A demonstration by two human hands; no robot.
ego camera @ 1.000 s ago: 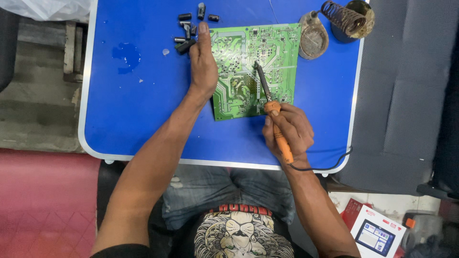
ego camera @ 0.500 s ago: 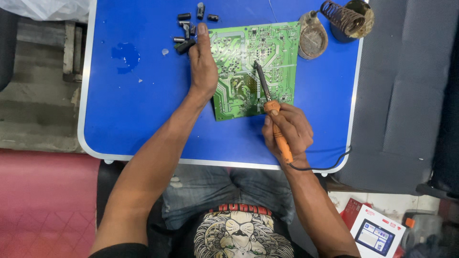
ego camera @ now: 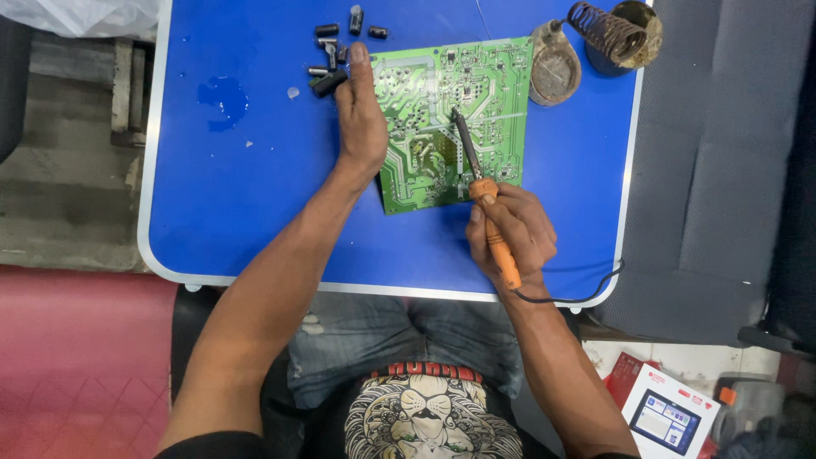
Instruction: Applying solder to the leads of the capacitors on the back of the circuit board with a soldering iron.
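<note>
Blue table (ego camera: 255, 204) fills most of the view, with a grey seat to its right and red floor at lower left. On it a green board (ego camera: 425, 161) lies solder side up, near the far edge. A stand (ego camera: 608, 34) with a wire coil and a round sponge tin (ego camera: 554, 72) are seen just beside the board's far right corner.

The left hand (ego camera: 361, 119) is laid flat along the board's left edge, fingers stretched and nothing gripped. The right hand (ego camera: 514, 234) is closed around the orange handle of the iron (ego camera: 476, 166), whose tip is set on the board's middle.

The board may be scorched or a track lifted if the tip is left too long. The left hand could be burned, being close to the shaft. The cord (ego camera: 578, 293), hanging off the near edge, could be snagged. The loose capacitors (ego camera: 336, 59) just past the left fingertips could be knocked away.
</note>
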